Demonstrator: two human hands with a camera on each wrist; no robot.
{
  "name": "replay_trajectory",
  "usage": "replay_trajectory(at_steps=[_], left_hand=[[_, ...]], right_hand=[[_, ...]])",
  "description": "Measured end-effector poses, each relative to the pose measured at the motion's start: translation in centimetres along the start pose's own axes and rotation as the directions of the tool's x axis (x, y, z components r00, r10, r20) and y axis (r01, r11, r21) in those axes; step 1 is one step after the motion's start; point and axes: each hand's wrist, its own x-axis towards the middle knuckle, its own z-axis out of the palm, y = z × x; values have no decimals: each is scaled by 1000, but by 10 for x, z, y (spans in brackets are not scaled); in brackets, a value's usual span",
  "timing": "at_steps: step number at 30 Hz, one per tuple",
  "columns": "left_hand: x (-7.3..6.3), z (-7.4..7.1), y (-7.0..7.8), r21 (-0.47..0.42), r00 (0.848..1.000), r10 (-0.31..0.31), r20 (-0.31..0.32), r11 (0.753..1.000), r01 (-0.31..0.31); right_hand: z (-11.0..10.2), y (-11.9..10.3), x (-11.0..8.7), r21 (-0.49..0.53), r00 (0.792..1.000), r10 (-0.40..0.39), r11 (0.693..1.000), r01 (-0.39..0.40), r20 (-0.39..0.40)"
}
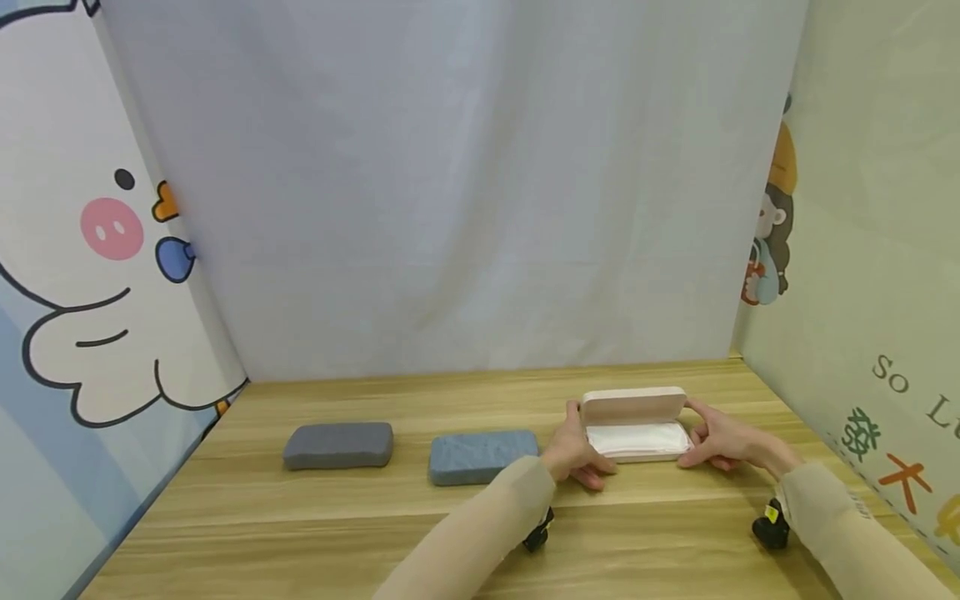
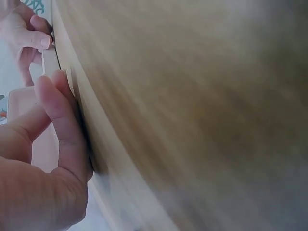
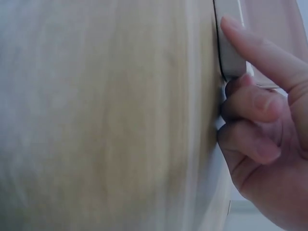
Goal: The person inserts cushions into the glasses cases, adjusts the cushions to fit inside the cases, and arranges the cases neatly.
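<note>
A pale pink glasses case (image 1: 633, 408) stands with its lid raised on the table, at the right of the head view. Inside its base lies a folded white cloth (image 1: 637, 438). My left hand (image 1: 576, 450) grips the case's left end, with the thumb at the front edge and a finger up by the lid. At the other end my right hand (image 1: 729, 439) holds it, thumb at the front corner and index finger at the lid's side. In the right wrist view, the thumb lies along the case front (image 3: 231, 43) and the other fingers are curled.
Left of the open case, a closed blue case (image 1: 480, 457) lies near my left wrist. Further left is a closed grey case (image 1: 339, 445). The wooden table (image 1: 300, 533) ends at a pale curtain (image 1: 480, 183) behind, with printed panels at both sides.
</note>
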Motion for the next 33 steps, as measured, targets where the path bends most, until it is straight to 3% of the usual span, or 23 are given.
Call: replay_trajectory(at_steps=[22, 33], left_hand=[[3, 3, -3, 149, 999, 26, -45, 989, -19], [4, 0, 1, 96, 1000, 10, -20, 995, -8]], right_hand=[[5, 0, 5, -55, 999, -13, 998, 11, -39], [2, 1, 5, -41, 998, 7, 999, -9, -56]])
